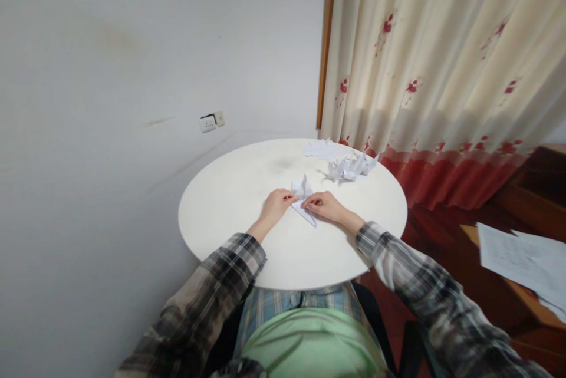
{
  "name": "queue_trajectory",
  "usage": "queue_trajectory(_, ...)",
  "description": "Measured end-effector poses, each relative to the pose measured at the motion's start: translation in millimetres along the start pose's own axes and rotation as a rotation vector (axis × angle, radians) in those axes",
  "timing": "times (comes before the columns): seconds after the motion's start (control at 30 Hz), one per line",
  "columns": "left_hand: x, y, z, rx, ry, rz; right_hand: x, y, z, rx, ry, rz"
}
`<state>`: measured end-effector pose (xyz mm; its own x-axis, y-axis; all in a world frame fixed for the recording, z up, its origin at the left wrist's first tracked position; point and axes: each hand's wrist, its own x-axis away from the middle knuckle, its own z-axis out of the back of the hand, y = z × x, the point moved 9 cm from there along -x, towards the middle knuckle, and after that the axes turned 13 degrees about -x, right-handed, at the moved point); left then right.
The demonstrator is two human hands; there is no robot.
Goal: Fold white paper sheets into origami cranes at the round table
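A partly folded piece of white paper (303, 189) lies on the round white table (230, 207), with one flap standing up and a pointed end toward me. My left hand (277, 204) pinches its left edge between thumb and fingers. On the other side, my right hand (326, 206) has its fingers closed at the paper's right edge, near the fold. The fingertips hide parts of both edges.
Several folded white paper pieces (351, 167) are heaped at the table's back right. Flat white sheets (321, 148) lie behind them. A wall is at the left, a flowered curtain (424, 71) behind. Written papers (522, 257) rest on wooden furniture at right.
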<state>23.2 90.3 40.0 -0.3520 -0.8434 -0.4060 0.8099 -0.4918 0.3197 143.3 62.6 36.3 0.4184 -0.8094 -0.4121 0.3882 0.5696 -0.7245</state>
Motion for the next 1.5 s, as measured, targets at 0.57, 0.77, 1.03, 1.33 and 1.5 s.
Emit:
queue_trajectory(0.57, 3, 13, -8.4, 0.088, -0.106, -0.050, 2, -9, -12, -0.179, -0.151, -0.013)
queue_trajectory(0.77, 2, 8, -8.5, 0.078, -0.083, 0.000, 4, -10, -14, -0.240, -0.165, -0.008)
queue_trajectory(1.03, 2, 6, -8.6, 0.049, -0.075, 0.014, 2, -17, 26, -0.040, 0.239, 0.036)
queue_trajectory(1.33, 4, 12, -0.5, -0.058, -0.033, -0.048, 12, -42, 35, 0.003, 0.354, 0.336)
queue_trajectory(1.5, 7, 22, -0.7, -0.142, -0.013, -0.137, 14, -45, 25, 0.080, 0.294, 0.447)
